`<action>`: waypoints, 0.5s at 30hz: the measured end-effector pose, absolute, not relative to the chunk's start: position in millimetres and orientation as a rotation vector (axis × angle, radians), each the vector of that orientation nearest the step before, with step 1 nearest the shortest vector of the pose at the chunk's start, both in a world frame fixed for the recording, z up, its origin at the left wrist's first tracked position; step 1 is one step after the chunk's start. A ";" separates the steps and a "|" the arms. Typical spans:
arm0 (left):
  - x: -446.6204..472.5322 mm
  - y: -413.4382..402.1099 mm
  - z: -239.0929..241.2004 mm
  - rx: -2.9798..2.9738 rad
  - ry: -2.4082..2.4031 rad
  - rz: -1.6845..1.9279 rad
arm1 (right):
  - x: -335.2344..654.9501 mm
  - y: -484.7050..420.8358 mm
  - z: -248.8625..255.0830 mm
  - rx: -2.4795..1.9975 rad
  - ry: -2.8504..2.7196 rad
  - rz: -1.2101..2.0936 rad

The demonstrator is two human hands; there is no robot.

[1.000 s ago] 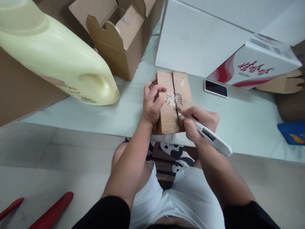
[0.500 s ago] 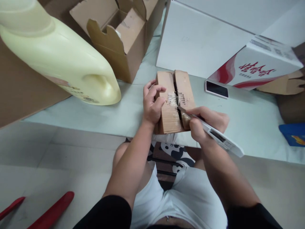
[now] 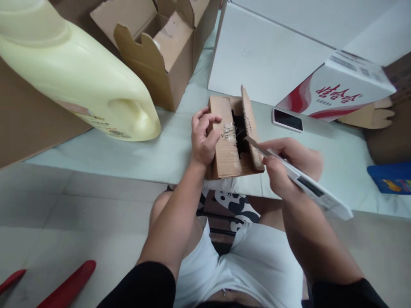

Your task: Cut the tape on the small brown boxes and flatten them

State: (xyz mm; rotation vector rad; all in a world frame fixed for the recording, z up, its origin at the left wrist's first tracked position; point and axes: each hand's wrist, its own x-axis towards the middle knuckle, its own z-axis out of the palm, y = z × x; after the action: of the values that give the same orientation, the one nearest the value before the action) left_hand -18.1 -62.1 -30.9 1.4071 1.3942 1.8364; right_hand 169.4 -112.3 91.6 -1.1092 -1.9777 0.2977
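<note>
A small cardboard box [image 3: 226, 158] sits at the table's near edge, its right flap tilted up and its left flap lying flat. Dark space shows in the gap between the flaps, and torn clear tape clings to the left one. My left hand [image 3: 205, 137] grips the box's left side, with fingers bent over the top. In my right hand [image 3: 293, 164] is a white utility knife [image 3: 310, 186], its blade out and pointing at the raised flap near the gap. What lies inside the box is too dark to make out.
A large pale yellow bottle [image 3: 105, 85] stands at the left, before an open cardboard carton [image 3: 180, 81]. Behind the box are a white carton [image 3: 253, 55] and a red-and-white box [image 3: 334, 90]. A phone [image 3: 287, 120] lies to the right, a blue packet [image 3: 390, 179] farther right.
The small box's right flap has swung up and the gap has widened. My right hand has moved right with the utility knife. My left hand keeps its hold.
</note>
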 end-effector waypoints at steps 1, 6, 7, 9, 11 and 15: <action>-19.3 -62.3 -31.1 1.408 1.402 1.835 | 171.9 -113.3 89.8 -1.090 -1.936 0.383; -20.5 -62.4 -31.2 1.409 1.398 1.828 | 186.1 -120.3 74.1 -1.027 -1.698 0.482; -19.6 -62.2 -31.0 1.407 1.390 1.824 | 187.9 -122.2 70.5 -1.059 -1.719 0.485; -17.3 -61.6 -30.5 1.383 1.370 1.829 | 189.2 -125.9 64.5 -1.136 -1.815 0.483; -15.2 -61.2 -30.1 1.359 1.354 1.842 | 187.6 -128.5 60.7 -1.173 -1.928 0.455; -14.0 -61.4 -30.3 1.360 1.370 1.828 | 180.9 -128.6 60.2 -1.188 -2.116 0.384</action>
State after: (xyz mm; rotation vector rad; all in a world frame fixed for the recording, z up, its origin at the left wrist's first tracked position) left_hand -14.0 -61.4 -30.3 1.3596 1.3702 1.8277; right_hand 180.9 -128.6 60.2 -1.1877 -2.1156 0.3838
